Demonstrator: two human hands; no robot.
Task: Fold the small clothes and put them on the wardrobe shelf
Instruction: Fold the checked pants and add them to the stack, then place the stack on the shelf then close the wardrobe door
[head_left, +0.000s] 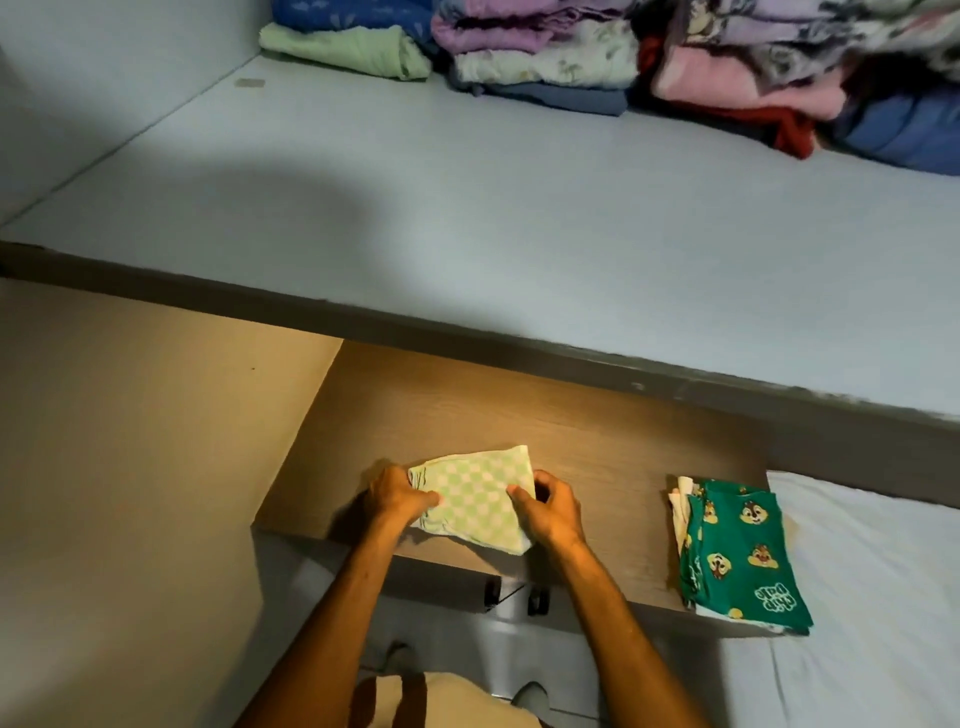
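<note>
Head view, looking down at a wooden shelf (597, 447) inside the wardrobe, warmly lit. Left to right: the left hand (397, 493) is resting on the left edge of a small green-and-white checked garment (475, 499), its grip pinching the cloth between thumb and fingers. The garment is lying folded near the front edge of the shelf, slightly tilted, with its near right corner reaching the shelf's lip. The right hand (550, 506) is lying against the garment's right edge, fingers curled over the fabric; its grip is closing on the cloth, though how firmly cannot be told. Both bare forearms are entering from the near edge of the view.

Further right, well apart from the checked garment, a folded green garment with a chipmunk print (743, 561) is sitting on top of a cream piece (678, 512), the stack overhanging the front edge of the shelf. Beside it on the right, a white sheet (857, 571) is showing.

Above and farther away, a pale blue upper shelf (467, 208) is carrying stacks of folded clothes (623, 57) at its far right: mint green, lilac, floral, pink, red and blue.
</note>
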